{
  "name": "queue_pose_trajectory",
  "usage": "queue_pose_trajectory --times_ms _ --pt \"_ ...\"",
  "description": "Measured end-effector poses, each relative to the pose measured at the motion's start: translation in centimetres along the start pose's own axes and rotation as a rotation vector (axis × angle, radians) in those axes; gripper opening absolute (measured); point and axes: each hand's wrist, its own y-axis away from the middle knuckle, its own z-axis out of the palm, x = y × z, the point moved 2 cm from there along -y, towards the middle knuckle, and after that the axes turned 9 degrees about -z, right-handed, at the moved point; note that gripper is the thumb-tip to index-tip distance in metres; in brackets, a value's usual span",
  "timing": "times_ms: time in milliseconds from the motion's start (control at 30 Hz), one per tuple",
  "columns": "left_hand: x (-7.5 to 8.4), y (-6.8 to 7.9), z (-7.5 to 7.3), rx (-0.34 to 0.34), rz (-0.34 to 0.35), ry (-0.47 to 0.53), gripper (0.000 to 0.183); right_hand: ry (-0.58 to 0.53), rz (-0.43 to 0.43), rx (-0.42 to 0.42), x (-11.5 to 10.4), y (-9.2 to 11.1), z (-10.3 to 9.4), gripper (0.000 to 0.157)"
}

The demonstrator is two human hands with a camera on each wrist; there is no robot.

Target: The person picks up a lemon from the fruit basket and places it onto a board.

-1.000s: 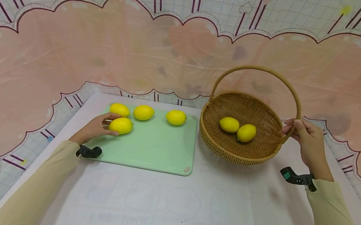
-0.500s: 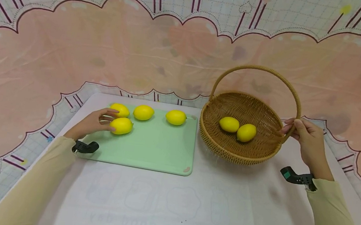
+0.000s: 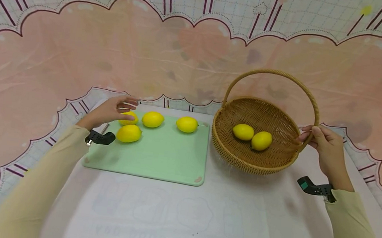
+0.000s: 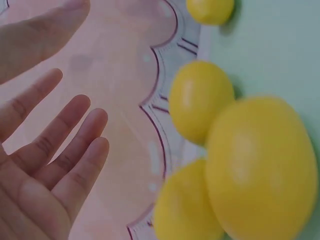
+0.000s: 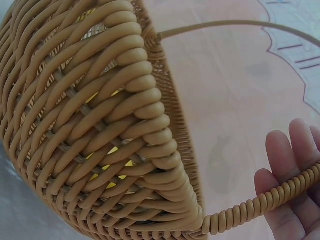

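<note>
My left hand (image 3: 111, 110) hovers over the back left corner of the green cutting board (image 3: 165, 159), its fingers spread and holding nothing. Just below the hand lies the front lemon (image 3: 129, 133); behind it the back left lemon (image 3: 129, 118) is partly covered by the thumb. Two more lemons, a middle one (image 3: 153, 119) and a right one (image 3: 187, 124), lie along the board's back edge. On the right my right hand (image 3: 327, 148) grips the wicker basket (image 3: 252, 167) by the lower right end of its handle (image 5: 265, 200). Inside the basket rest two lemons (image 3: 261, 141).
A white table (image 3: 180, 216) carries the board and the basket, which stand side by side. Behind them hangs a patterned pink cloth (image 3: 196, 68). Black camera bands (image 3: 101, 137) sit on both wrists.
My left hand has let go of the front lemon, drawn back, then risen and moved toward the back left lemon. The lemons, the basket and my right hand stay in place.
</note>
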Motion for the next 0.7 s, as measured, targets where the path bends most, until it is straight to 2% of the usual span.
queue_pose_trajectory --times_ms 233,367,533,700 --pt "4.2 -1.8 1.2 -0.029 0.071 0.000 0.063 0.002 0.012 0.007 -0.1 0.0 0.0 0.026" --pt "6.4 -3.0 2.4 -0.058 0.120 0.040 0.061 -0.006 0.021 0.009 -0.1 0.0 -0.1 0.024" --pt "9.2 -4.5 4.4 -0.120 0.210 0.094 0.059 -0.027 0.015 0.003 0.0 0.0 -0.1 0.023" --pt "12.3 -5.7 6.7 -0.209 0.282 0.124 0.057 -0.028 0.013 0.006 -0.1 0.1 0.0 0.023"
